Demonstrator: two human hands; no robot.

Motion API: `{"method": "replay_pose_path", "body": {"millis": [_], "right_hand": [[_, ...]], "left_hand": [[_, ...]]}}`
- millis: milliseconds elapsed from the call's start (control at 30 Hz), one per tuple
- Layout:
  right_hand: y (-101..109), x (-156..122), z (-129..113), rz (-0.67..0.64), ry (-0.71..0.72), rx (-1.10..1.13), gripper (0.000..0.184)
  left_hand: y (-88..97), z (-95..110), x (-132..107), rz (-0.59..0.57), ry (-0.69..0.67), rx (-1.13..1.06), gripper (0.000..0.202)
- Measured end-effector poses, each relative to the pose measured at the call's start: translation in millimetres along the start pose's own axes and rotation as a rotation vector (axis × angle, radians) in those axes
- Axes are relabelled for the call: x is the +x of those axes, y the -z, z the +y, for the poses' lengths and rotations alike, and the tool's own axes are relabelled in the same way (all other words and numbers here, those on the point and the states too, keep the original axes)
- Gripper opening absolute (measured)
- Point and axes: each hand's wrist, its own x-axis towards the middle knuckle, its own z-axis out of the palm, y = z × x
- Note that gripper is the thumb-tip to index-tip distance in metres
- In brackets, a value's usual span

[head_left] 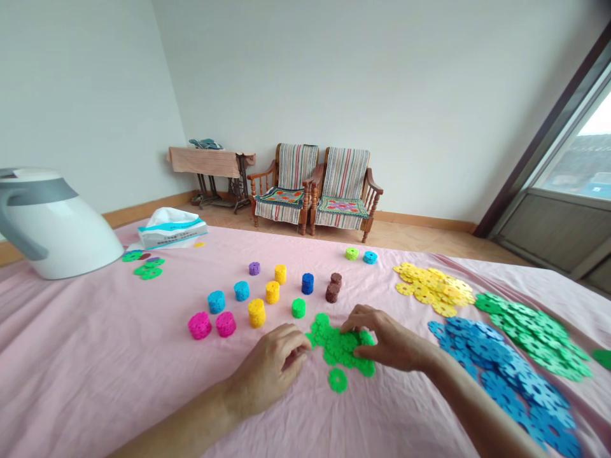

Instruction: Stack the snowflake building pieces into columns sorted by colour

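A small heap of green snowflake discs (pixel 340 346) lies on the pink cloth in front of me. My right hand (pixel 389 341) rests on its right side, fingers bent and pressing on the discs. My left hand (pixel 273 364) sits at the heap's left edge, fingers curled inward in a pinch; what they hold is hidden. One green disc (pixel 337 380) lies apart, just nearer me. Behind the heap stand short stacks of discs: green (pixel 298 308), yellow (pixel 256 312), pink (pixel 200 325), blue (pixel 308 283), brown (pixel 333 288).
Loose piles lie at the right: yellow (pixel 434 288), green (pixel 532 331), blue (pixel 510 369). A white kettle (pixel 52 226) and a tissue pack (pixel 172 229) stand at the far left of the pink tablecloth (pixel 95 356). Two wooden armchairs (pixel 315 191) stand against the back wall.
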Motion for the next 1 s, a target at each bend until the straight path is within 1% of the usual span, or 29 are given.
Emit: {"method": "replay_pose_path", "body": {"millis": [233, 300, 367, 500, 567, 667, 833, 1000], "right_hand": [[-1, 0, -1, 0.041, -0.023, -0.016, 0.028], [-1, 1, -2, 0.078, -0.038, 0.014, 0.026], [-3, 5, -5, 0.132, -0.064, 0.065, 0.024], [-17, 25, -12, 0.288, -0.104, 0.124, 0.021], [-28, 39, -16, 0.365, -0.115, 0.131, 0.018], [-44, 62, -20, 0.438, -0.165, 0.141, 0.016], [-62, 91, -21, 0.478, -0.218, 0.2, 0.02], [-68, 100, -19, 0.465, -0.218, 0.188, 0.02]], "left_hand": [[-2.8, -2, 0, 0.018, -0.007, -0.009, 0.021], [-3.7, -3, 0, 0.039, 0.0, 0.008, 0.025], [-4.2, -4, 0, 0.064, 0.037, 0.057, 0.027], [-2.4, -6, -1, 0.074, 0.13, 0.199, 0.024], [-0.8, -7, -2, 0.068, 0.144, 0.248, 0.023], [1.6, -12, -2, 0.053, 0.159, 0.319, 0.021], [4.4, -18, -3, 0.001, 0.181, 0.379, 0.022], [4.4, -19, -3, 0.001, 0.168, 0.386, 0.022]]}}
